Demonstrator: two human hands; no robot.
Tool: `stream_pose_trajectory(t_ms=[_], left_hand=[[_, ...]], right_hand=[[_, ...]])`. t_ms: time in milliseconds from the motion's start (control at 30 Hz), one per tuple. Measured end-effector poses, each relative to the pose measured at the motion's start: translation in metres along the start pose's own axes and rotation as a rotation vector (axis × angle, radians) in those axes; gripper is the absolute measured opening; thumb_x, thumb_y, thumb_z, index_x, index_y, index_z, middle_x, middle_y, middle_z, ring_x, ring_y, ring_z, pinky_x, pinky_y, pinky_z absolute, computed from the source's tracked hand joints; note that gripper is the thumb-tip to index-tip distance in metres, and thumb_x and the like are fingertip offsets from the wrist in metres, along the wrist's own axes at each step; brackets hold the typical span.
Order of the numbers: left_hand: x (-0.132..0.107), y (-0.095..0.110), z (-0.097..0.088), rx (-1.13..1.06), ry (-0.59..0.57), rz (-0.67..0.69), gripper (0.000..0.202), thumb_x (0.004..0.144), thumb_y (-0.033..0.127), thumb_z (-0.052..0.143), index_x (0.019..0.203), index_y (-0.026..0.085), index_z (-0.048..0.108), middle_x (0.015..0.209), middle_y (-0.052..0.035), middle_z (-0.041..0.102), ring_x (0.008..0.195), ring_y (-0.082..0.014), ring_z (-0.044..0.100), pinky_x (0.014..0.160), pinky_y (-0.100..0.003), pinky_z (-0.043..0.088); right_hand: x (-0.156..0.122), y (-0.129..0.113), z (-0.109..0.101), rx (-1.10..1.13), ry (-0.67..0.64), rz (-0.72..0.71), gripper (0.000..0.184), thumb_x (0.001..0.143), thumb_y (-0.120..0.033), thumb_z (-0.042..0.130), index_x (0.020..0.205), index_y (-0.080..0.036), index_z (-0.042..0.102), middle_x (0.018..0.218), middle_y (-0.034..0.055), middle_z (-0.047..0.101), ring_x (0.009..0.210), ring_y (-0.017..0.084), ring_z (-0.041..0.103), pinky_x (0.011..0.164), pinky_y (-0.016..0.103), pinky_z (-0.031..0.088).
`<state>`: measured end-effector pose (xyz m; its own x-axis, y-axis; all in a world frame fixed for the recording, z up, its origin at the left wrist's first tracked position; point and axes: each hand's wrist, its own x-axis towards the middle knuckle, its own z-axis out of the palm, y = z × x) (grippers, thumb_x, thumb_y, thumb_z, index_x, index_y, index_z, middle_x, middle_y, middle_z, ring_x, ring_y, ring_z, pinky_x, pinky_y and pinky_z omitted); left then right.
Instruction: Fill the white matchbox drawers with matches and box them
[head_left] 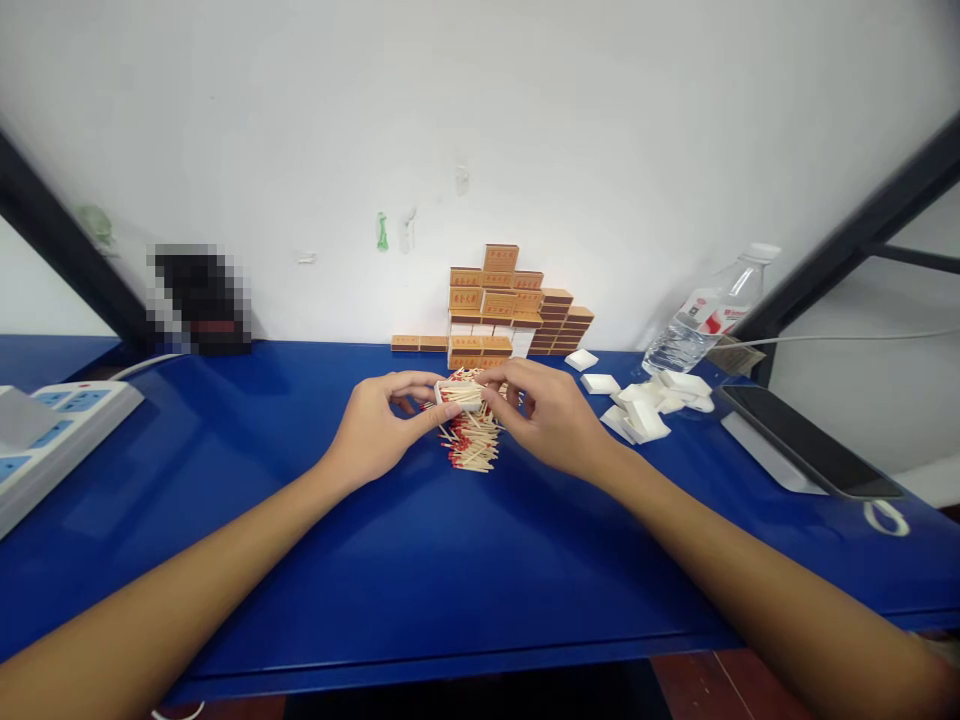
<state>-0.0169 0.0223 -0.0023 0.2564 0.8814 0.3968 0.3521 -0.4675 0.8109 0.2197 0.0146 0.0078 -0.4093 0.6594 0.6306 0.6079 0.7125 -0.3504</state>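
Head cam | left hand (pixel 375 425) and right hand (pixel 551 415) both pinch one small white tray (pixel 459 393) with matches in it, right above the loose match pile (pixel 472 447) mid-table | looks partway: closed boxes (pixel 510 310) stacked by the wall, empty trays (pixel 645 405) waiting on the right, plenty of loose matches to go

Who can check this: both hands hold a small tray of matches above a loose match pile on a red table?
Wrong colour: the head view shows a blue table. The left hand and right hand do hold the tray above the pile.
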Motion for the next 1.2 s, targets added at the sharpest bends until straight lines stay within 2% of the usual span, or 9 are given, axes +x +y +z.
stream_pose_trajectory(t_ms=[100,200,467,567,833,933,1067,1200], left_hand=[[-0.0003,0.0021,-0.0002,-0.037,-0.011,0.000,0.038,0.084,0.044,0.084,0.113,0.020,0.079,0.092,-0.0035,0.083,0.080,-0.0192,0.072,0.073,-0.031,0.050],[-0.0007,0.0037,-0.0013,-0.056,-0.015,-0.003,0.037,0.084,0.042,0.084,0.113,0.019,0.079,0.094,-0.0040,0.083,0.080,-0.0187,0.071,0.073,-0.031,0.050],[0.0018,0.0006,-0.0001,-0.144,-0.046,-0.052,0.042,0.079,0.043,0.088,0.112,0.017,0.079,0.089,-0.0050,0.083,0.064,-0.0137,0.061,0.062,-0.028,0.046],[0.0023,-0.0012,0.0000,-0.176,-0.037,-0.066,0.044,0.080,0.045,0.087,0.114,0.017,0.079,0.091,-0.0061,0.083,0.064,-0.0140,0.062,0.061,-0.028,0.045],[0.0013,-0.0024,-0.0016,-0.138,-0.047,-0.066,0.043,0.081,0.046,0.086,0.114,0.019,0.079,0.094,-0.0057,0.083,0.065,-0.0137,0.060,0.062,-0.029,0.044],[0.0019,-0.0023,-0.0015,-0.120,-0.052,-0.063,0.041,0.081,0.047,0.086,0.111,0.020,0.079,0.095,-0.0050,0.083,0.066,-0.0136,0.059,0.063,-0.029,0.045],[0.0018,-0.0018,-0.0010,-0.127,-0.059,-0.086,0.044,0.080,0.046,0.087,0.113,0.019,0.078,0.087,-0.0040,0.083,0.063,-0.0136,0.057,0.062,-0.028,0.044],[0.0013,-0.0021,-0.0010,-0.142,-0.064,-0.088,0.045,0.078,0.045,0.088,0.114,0.019,0.078,0.089,-0.0048,0.083,0.064,-0.0138,0.058,0.064,-0.029,0.045]], right_hand=[[-0.0008,-0.0011,0.0033,0.044,-0.005,-0.009,0.010,0.101,-0.021,0.062,0.101,-0.020,0.072,0.090,0.0038,0.074,0.067,0.014,0.060,0.061,0.028,0.047],[-0.0009,0.0001,0.0055,0.072,0.015,-0.016,0.009,0.100,-0.019,0.064,0.101,-0.020,0.072,0.091,0.0035,0.074,0.067,0.014,0.060,0.061,0.028,0.047],[0.0005,-0.0017,0.0056,0.178,0.061,0.116,0.006,0.096,-0.025,0.071,0.100,-0.021,0.073,0.090,0.0029,0.074,0.071,0.015,0.062,0.064,0.029,0.049],[-0.0006,-0.0020,0.0072,0.234,0.068,0.168,0.006,0.097,-0.026,0.071,0.099,-0.021,0.074,0.086,0.0020,0.074,0.070,0.015,0.063,0.065,0.030,0.050],[0.0002,-0.0036,0.0041,0.289,0.080,0.228,0.010,0.096,-0.028,0.071,0.102,-0.022,0.075,0.093,0.0036,0.076,0.072,0.016,0.065,0.063,0.030,0.052],[0.0001,-0.0051,0.0041,0.288,0.063,0.211,0.009,0.095,-0.028,0.072,0.101,-0.021,0.075,0.093,0.0036,0.077,0.072,0.015,0.065,0.062,0.030,0.051],[-0.0006,-0.0054,0.0043,0.222,0.059,0.120,0.004,0.096,-0.021,0.071,0.098,-0.021,0.074,0.089,0.0025,0.076,0.069,0.014,0.063,0.061,0.029,0.050],[-0.0006,-0.0051,0.0024,0.172,0.053,0.016,0.012,0.098,-0.016,0.064,0.100,-0.021,0.075,0.098,0.0047,0.072,0.072,0.013,0.062,0.062,0.028,0.051]])
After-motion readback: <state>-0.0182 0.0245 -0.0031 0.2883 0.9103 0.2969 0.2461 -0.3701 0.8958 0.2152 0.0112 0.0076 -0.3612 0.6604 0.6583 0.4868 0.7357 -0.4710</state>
